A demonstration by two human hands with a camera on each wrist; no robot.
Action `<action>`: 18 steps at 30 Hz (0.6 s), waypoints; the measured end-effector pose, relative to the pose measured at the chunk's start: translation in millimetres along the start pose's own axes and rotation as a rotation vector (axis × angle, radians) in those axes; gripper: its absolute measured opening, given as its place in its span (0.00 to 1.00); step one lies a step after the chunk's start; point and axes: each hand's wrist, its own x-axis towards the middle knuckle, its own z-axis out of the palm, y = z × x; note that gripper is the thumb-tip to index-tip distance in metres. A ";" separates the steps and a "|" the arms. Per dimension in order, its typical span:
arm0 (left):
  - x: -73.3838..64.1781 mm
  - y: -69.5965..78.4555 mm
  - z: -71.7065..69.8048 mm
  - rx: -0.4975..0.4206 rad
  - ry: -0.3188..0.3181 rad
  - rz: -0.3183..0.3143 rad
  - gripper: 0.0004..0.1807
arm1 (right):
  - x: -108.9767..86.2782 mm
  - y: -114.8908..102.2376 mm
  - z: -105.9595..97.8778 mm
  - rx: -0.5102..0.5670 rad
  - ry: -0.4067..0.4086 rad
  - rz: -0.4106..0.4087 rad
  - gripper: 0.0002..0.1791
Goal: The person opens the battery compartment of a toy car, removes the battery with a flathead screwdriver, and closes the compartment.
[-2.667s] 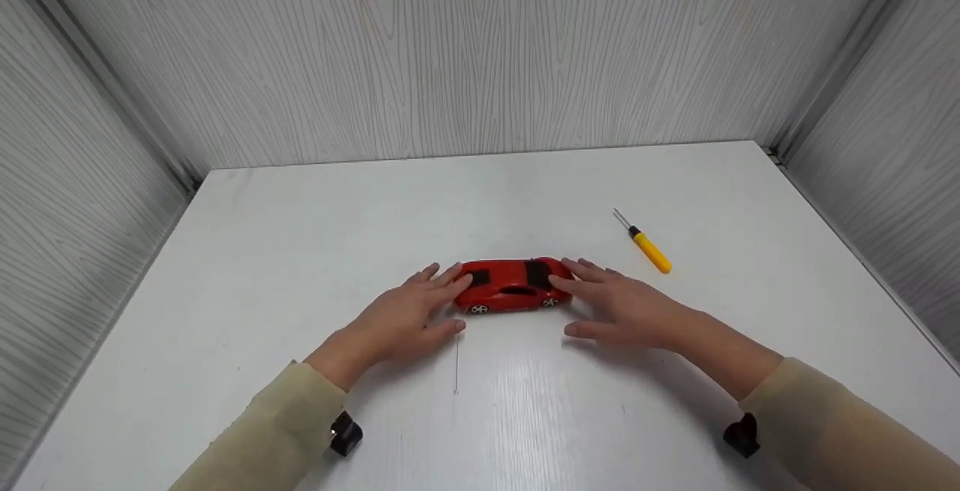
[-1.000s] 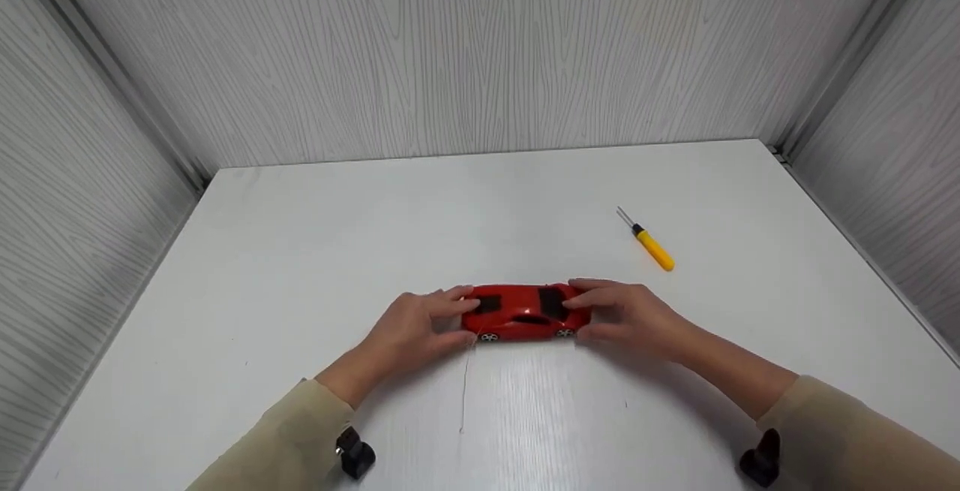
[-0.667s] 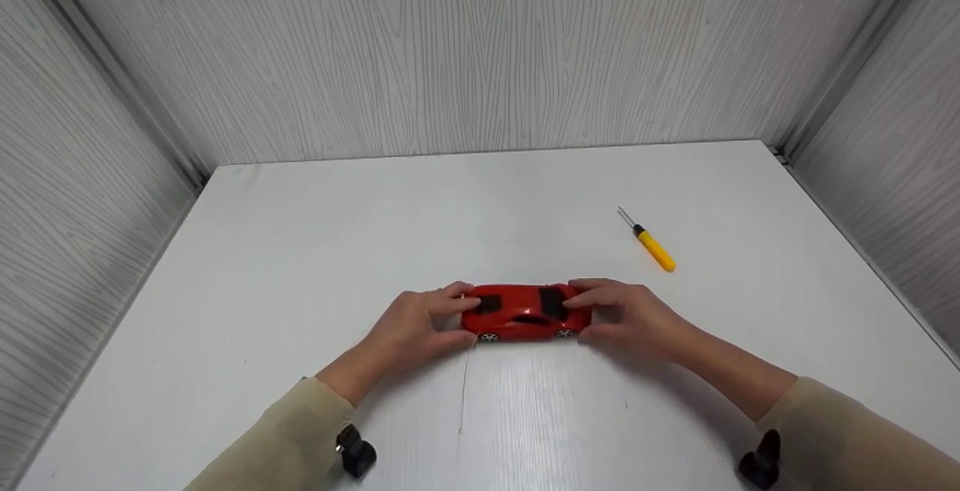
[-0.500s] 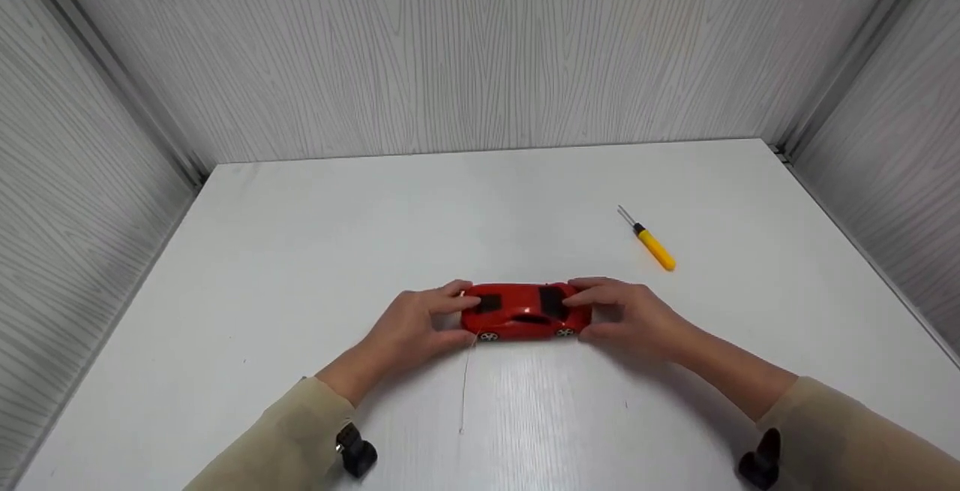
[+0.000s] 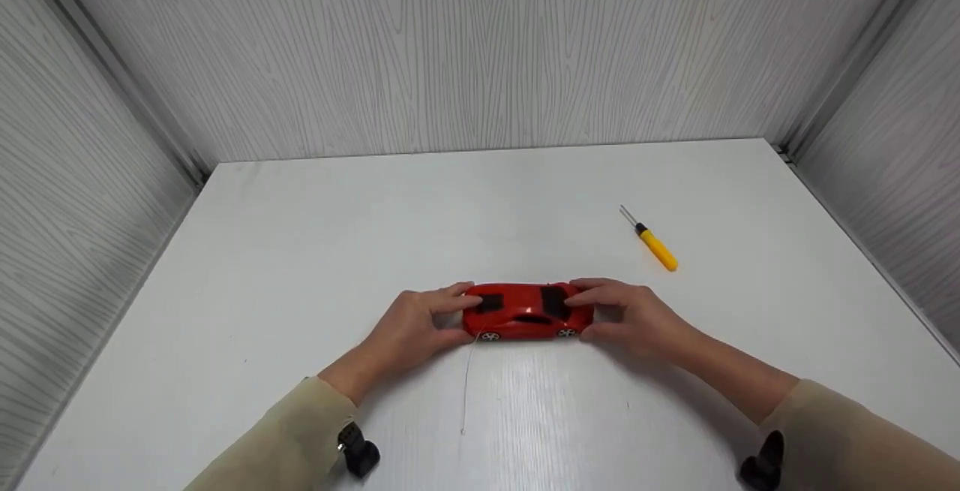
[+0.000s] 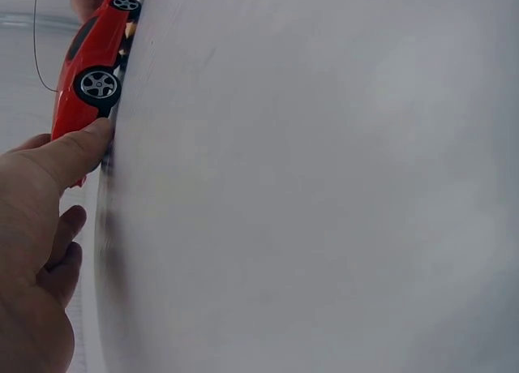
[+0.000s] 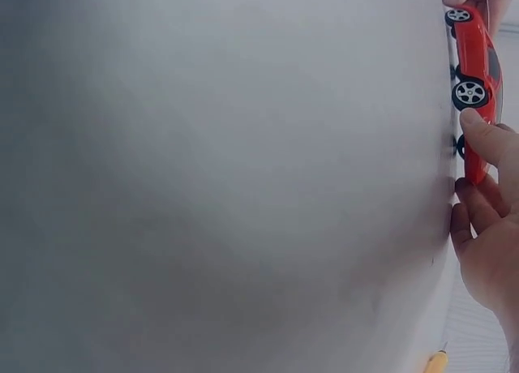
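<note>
A red toy car (image 5: 521, 311) with black windows stands on its wheels on the white table (image 5: 420, 228), side-on to me. My left hand (image 5: 412, 326) grips its left end, thumb low by the wheel and fingers over the top and far side. At the other end, my right hand (image 5: 637, 318) holds the car the same way. In the left wrist view the left thumb presses beside a wheel (image 6: 98, 85). The right wrist view shows the right thumb against the car's side (image 7: 476, 57). From the car's left part a thin wire (image 5: 466, 386) trails toward me.
Beyond the right hand lies a tool with a yellow handle (image 5: 658, 249), a black collar and a thin metal tip. White wood-grain panels (image 5: 480, 55) wall the table at the back and both sides.
Earlier, both hands lay with fingers spread on the car's ends. The car then came nearer to me, and the thumbs closed in on its near side. Over the last second almost nothing moves.
</note>
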 end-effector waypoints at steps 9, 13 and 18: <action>-0.3 0.7 0.6 0.005 0.002 0.004 0.29 | -0.8 -0.8 1.2 0.015 -0.004 0.018 0.26; -1.0 0.4 0.1 -0.008 0.003 0.007 0.29 | -1.3 -0.4 1.2 0.014 -0.009 0.021 0.27; -3.8 0.5 -1.6 -0.051 0.003 -0.003 0.29 | -1.2 -0.7 -0.3 0.107 -0.023 0.034 0.28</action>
